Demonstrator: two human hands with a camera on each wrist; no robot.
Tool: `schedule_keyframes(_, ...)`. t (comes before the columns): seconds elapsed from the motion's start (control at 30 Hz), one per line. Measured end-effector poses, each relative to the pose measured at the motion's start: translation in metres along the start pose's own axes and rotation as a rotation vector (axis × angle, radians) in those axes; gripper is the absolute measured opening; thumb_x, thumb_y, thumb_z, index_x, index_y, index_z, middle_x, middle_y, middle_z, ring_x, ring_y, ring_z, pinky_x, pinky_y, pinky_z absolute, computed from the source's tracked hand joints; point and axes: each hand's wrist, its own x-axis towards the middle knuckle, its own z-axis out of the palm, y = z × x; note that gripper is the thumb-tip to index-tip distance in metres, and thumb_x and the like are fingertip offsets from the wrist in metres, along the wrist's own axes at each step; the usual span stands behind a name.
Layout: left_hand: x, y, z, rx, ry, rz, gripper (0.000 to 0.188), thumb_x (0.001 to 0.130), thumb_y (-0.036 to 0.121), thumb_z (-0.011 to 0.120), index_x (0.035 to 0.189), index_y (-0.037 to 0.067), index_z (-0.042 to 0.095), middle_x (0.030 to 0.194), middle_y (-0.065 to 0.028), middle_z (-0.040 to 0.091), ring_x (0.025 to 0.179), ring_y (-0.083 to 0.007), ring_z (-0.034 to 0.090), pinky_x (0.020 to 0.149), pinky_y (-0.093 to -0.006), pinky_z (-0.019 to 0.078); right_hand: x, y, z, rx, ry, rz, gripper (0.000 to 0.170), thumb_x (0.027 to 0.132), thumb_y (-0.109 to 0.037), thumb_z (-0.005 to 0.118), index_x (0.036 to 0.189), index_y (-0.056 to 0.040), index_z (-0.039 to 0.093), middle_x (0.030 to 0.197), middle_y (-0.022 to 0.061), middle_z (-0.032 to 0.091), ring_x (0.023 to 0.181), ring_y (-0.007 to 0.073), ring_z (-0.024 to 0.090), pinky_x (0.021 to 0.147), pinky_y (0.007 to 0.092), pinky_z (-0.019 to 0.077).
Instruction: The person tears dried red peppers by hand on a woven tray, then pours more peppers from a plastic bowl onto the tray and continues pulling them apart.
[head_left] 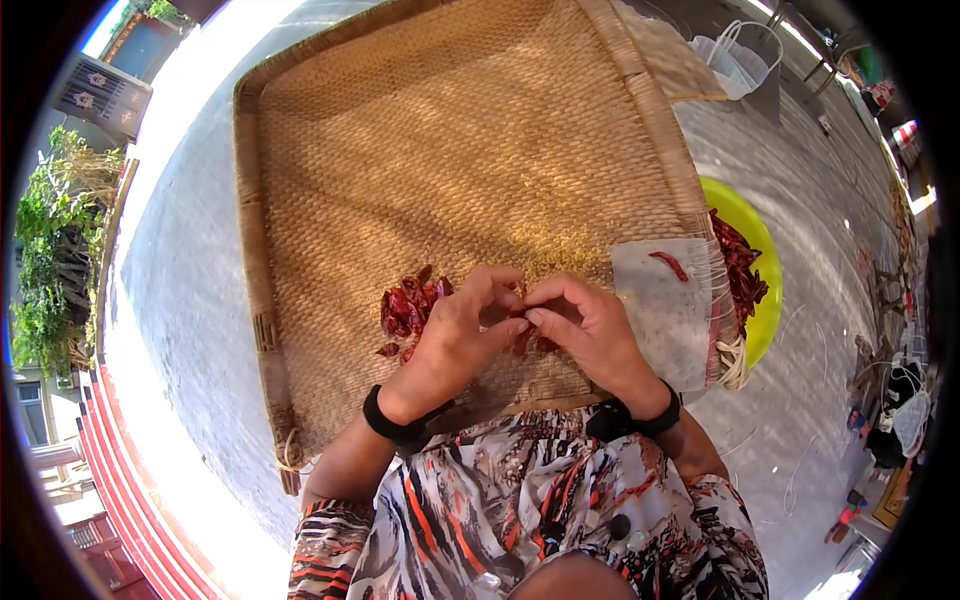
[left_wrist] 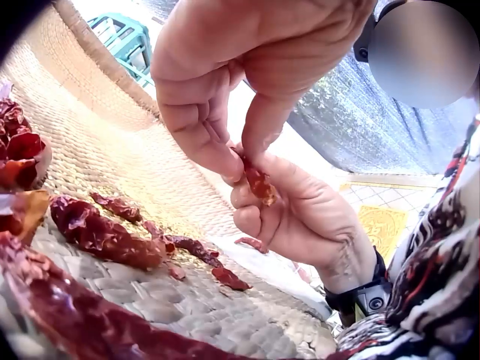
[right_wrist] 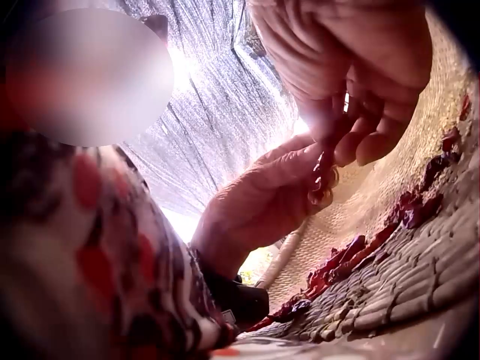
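Over the coarse-woven tray (head_left: 450,130), the left hand (head_left: 455,325) and right hand (head_left: 597,338) pinched one wrinkled, glossy chili (left_wrist: 259,186) between curled fingers.

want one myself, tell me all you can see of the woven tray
The woven tray is tan, seemingly plant fibre, with a thick raised rim. It lies face up, dappled with shade, its far edge partly outside the head view. Red chillies, yellow specks and a pale cloth rest on it.

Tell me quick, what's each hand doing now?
Left hand: closed, pinching a dried red chili.
Right hand: closed, pinching the same chili.
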Motion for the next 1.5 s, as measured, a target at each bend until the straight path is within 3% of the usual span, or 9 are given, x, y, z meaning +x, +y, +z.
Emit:
schedule_keyframes(0.27,-0.016,-0.006,-0.025,0.862,-0.059,0.367,0.031,0.079,0.010,0.075,0.107,0.008,0.062,0.097,-0.0106,0.060,0.084,-0.0300,0.063,0.073,-0.0402,0.0516,-0.030,-0.030,-0.085,-0.271,0.736,-0.268,0.013,0.092,-0.002,0.066,0.105,-0.0006,0.063,0.101,0.0056,0.065,0.087,0.0098,0.062,0.079,0.0239,0.0504)
schedule_keyframes(0.33,-0.019,-0.017,-0.024,0.860,-0.086,0.245,0.028,0.080,0.013,0.074,0.105,0.010,0.063,0.097,-0.0107,0.059,0.087,-0.0326,0.062,0.074,-0.0422,0.0514,-0.036,-0.034,-0.112,-0.209,0.882,-0.298,0.016,0.093,-0.003,0.065,0.109,-0.0012,0.063,0.105,0.0059,0.065,0.089,0.0119,0.062,0.082,0.0261,0.0507)
schedule_keyframes(0.43,-0.021,-0.024,-0.025,0.851,-0.114,0.199,0.023,0.081,0.014,0.073,0.102,0.011,0.064,0.095,-0.0104,0.060,0.088,-0.0337,0.063,0.073,-0.0429,0.0517,-0.044,-0.032,-0.142,-1.040,1.087,-0.190,0.019,0.093,-0.005,0.065,0.111,-0.0011,0.063,0.108,0.0061,0.065,0.094,0.0141,0.062,0.086,0.0295,0.0505)
schedule_keyframes(0.53,-0.019,-0.021,-0.022,0.840,-0.083,0.200,0.019,0.082,0.012,0.072,0.099,0.010,0.065,0.093,-0.0102,0.061,0.087,-0.0333,0.064,0.070,-0.0425,0.0521,-0.045,-0.026,-0.131,-0.937,1.026,-0.262,0.022,0.093,-0.009,0.066,0.114,-0.0014,0.064,0.111,0.0072,0.064,0.096,0.0169,0.062,0.087,0.0317,0.0501)
schedule_keyframes(0.7,-0.017,0.003,-0.006,0.707,-0.095,0.278,0.016,0.084,0.009,0.071,0.099,0.009,0.067,0.091,-0.0099,0.062,0.083,-0.0328,0.065,0.068,-0.0421,0.0523,-0.034,-0.027,-0.053,-0.333,0.122,-0.058,0.025,0.091,-0.012,0.069,0.112,-0.0007,0.061,0.105,0.0059,0.065,0.088,0.0131,0.061,0.081,0.0278,0.0498)
schedule_keyframes(0.8,-0.012,0.014,0.006,0.657,-0.108,0.317,0.017,0.084,0.008,0.071,0.100,0.009,0.066,0.092,-0.0104,0.061,0.082,-0.0327,0.065,0.068,-0.0416,0.0519,-0.024,-0.022,-0.024,-0.456,-0.086,-0.129,0.021,0.089,-0.008,0.069,0.108,-0.0010,0.062,0.102,0.0060,0.064,0.087,0.0125,0.061,0.079,0.0270,0.0499)
schedule_keyframes(1.13,0.017,-0.034,-0.012,0.776,0.113,0.341,0.033,0.081,0.003,0.070,0.112,0.009,0.060,0.101,-0.0136,0.056,0.086,-0.0350,0.061,0.071,-0.0430,0.0503,-0.040,-0.026,-0.117,-0.411,0.873,-0.222,0.025,0.086,-0.005,0.068,0.112,-0.0043,0.066,0.102,0.0096,0.066,0.094,0.0248,0.064,0.085,0.0333,0.0497)
schedule_keyframes(1.2,0.024,-0.041,-0.013,0.846,0.137,0.318,0.031,0.082,0.004,0.070,0.110,0.009,0.060,0.102,-0.0140,0.056,0.087,-0.0367,0.061,0.072,-0.0440,0.0507,-0.042,-0.028,-0.138,-0.936,0.948,-0.219,0.027,0.086,-0.007,0.068,0.113,-0.0057,0.066,0.109,0.0101,0.066,0.103,0.0268,0.060,0.093,0.0369,0.0459)
schedule_keyframes(1.5,0.025,-0.039,-0.015,0.906,0.066,0.226,0.017,0.086,0.009,0.065,0.102,0.008,0.057,0.098,-0.0146,0.060,0.090,-0.0390,0.063,0.072,-0.0475,0.0521,-0.030,-0.005,-0.092,-1.238,0.565,-0.125,0.029,0.078,-0.009,0.070,0.107,-0.0119,0.068,0.103,0.0055,0.064,0.101,0.0291,0.056,0.091,0.0405,0.0419)
